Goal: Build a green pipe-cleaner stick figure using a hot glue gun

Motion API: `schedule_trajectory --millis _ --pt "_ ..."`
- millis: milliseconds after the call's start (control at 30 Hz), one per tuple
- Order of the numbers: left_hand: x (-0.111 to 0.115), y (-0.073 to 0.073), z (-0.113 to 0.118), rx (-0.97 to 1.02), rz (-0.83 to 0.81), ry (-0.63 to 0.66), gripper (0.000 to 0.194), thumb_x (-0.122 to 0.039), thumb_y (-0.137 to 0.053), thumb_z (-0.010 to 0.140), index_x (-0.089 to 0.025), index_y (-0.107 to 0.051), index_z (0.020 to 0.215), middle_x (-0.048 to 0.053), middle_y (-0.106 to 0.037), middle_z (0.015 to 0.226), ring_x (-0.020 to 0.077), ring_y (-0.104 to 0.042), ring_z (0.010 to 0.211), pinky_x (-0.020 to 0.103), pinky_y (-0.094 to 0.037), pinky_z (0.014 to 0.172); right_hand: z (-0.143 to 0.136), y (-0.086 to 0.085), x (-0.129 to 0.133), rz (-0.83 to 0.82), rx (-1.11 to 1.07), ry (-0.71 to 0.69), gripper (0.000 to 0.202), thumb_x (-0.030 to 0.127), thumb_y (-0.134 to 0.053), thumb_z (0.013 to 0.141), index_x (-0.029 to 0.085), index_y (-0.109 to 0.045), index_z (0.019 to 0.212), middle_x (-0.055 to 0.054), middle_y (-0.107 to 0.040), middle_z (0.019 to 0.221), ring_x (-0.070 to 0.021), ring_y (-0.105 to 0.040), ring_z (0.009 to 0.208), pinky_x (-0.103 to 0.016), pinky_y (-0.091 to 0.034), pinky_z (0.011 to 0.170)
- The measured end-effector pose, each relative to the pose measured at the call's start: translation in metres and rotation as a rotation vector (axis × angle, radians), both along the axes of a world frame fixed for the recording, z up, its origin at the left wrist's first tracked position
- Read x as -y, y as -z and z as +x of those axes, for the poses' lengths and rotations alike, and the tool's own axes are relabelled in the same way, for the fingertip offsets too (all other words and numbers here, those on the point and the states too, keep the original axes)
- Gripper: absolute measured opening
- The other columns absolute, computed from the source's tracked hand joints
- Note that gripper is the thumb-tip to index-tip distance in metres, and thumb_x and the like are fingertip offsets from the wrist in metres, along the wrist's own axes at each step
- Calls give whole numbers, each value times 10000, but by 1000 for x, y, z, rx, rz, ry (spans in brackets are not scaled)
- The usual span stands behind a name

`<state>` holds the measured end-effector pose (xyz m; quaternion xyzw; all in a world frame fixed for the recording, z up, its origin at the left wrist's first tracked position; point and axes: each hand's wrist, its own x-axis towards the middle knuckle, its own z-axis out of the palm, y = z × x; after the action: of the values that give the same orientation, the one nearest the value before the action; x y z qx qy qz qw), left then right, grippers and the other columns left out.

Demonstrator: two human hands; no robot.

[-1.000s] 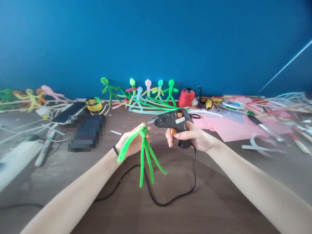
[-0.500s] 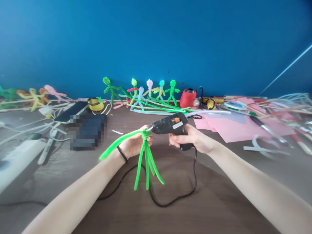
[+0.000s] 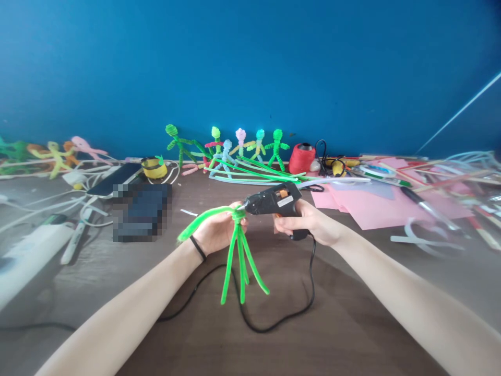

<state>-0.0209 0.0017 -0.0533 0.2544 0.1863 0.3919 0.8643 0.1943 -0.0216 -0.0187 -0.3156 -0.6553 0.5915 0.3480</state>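
Between the fingers of my left hand (image 3: 219, 230) is a bundle of bright green pipe cleaners (image 3: 240, 250), wound together near the top. Several loose ends hang down from the winding and a thicker strand sticks out to the left. My right hand (image 3: 309, 222) is closed around the handle of a black hot glue gun (image 3: 270, 201). The gun's metal nozzle meets the wound top of the bundle; whether it touches is hard to make out. A clear glue stick (image 3: 336, 181) juts from the gun's back end.
Pipe-cleaner figures (image 3: 277, 149) stand along the blue wall, with loose green pipe cleaners (image 3: 258, 172) before them. A red spool (image 3: 302, 158) and pink paper (image 3: 376, 206) lie to the right. On the left are a phone (image 3: 115, 179), cables and a power strip (image 3: 31, 253). A black cord (image 3: 270, 330) loops below my hands.
My left hand has turned slightly and shifted a little right with the bundle, and its left strand has swung up and inward. The glue gun has moved marginally right.
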Motion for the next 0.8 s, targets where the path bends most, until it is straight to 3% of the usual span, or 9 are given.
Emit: schedule_trajectory --millis 800 --pt "3 -4 3 -31 16 -8 294 -92 -691 555 -137 -555 812 19 -602 652 122 -578 588 225 -448 558 2 0 -2 47 40 -9 254 364 -622 740 164 -479 674 40 -448 508 -112 -469 540 -285 -399 577"
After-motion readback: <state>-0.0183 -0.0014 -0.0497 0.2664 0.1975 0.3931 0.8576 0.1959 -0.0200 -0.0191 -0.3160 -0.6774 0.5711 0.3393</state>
